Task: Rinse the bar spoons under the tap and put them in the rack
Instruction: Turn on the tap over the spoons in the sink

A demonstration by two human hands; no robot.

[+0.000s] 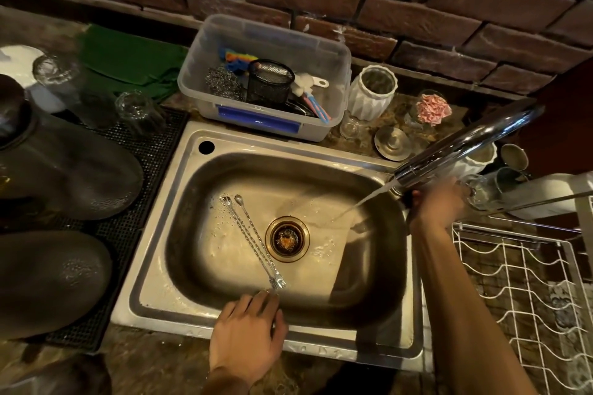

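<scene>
Steel sink [321,351]: two bar spoons [253,242] (side by side)

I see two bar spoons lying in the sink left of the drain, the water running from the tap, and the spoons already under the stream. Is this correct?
Not quite. The head view shows the two bar spoons lying in the sink left of the drain and the tap running, but the stream lands right of the drain, apart from the spoons. They are not under it.

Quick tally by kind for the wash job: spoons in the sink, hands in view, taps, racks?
Bar spoons, lying in the sink: 2
Hands: 2, left hand and right hand
Tap, running: 1
Rack: 1
Total: 6
</scene>
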